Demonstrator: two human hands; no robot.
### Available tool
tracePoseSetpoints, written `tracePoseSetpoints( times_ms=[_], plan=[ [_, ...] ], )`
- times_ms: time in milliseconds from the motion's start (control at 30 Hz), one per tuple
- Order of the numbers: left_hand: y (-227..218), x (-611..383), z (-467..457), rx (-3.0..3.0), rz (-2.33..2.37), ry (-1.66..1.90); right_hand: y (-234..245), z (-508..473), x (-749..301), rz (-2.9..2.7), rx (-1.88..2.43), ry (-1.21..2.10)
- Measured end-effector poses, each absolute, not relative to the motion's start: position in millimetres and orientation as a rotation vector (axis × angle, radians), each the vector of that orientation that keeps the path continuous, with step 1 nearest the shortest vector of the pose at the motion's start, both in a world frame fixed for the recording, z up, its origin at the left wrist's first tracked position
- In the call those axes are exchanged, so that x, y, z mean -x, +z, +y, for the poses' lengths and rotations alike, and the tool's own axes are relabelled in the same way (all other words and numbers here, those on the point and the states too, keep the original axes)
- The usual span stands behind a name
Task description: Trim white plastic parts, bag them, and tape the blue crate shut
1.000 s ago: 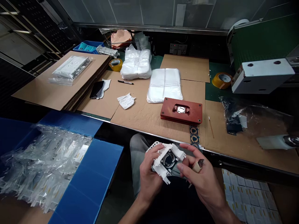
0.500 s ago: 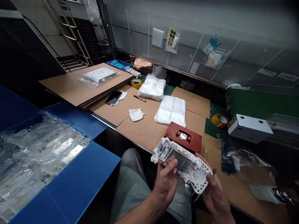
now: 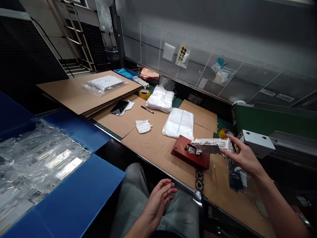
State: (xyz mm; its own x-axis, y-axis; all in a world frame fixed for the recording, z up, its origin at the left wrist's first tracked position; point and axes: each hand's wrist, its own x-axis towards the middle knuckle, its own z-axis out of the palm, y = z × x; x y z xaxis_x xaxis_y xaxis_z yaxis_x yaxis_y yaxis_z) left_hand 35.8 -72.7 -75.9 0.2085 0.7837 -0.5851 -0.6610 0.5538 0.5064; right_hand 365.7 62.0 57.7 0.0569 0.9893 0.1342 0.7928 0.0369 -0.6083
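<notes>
Head view: right hand [image 3: 244,156] pinches white frame [image 3: 210,142] over red block [image 3: 190,161].
Near the desk's [image 3: 110,132] front edge, frame reaches the block's recess, apparently not yet seated, not let go; left hand [image 3: 158,200] empty, fingers loosely spread.

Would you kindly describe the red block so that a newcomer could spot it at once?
Start at the brown cardboard mid-view, then the nearer of two white bundles. Just in front of that bundle sits the red block, partly behind the white part in the right hand. Its red body, with a silvery piece recessed on top, sets it apart from its pale neighbours.
</notes>
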Motion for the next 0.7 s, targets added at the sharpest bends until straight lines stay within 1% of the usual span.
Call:
tracePoseSetpoints(
  times_ms=[133,267,467,700],
  plan=[
    [-85,-13,-82,-0.151,0.973,1.025,72,75,-347,-2.173,1.714,0.383],
    [-92,-9,-87,-0.150,1.004,1.031,81,89,-318,-2.385,1.629,0.363],
    [-89,-11,-88,-0.210,1.017,1.030,97,108,-304,-2.580,1.451,0.431],
    [-95,-9,-86,-0.222,1.026,1.026,99,115,-300,-2.618,1.480,0.520]
  ],
)
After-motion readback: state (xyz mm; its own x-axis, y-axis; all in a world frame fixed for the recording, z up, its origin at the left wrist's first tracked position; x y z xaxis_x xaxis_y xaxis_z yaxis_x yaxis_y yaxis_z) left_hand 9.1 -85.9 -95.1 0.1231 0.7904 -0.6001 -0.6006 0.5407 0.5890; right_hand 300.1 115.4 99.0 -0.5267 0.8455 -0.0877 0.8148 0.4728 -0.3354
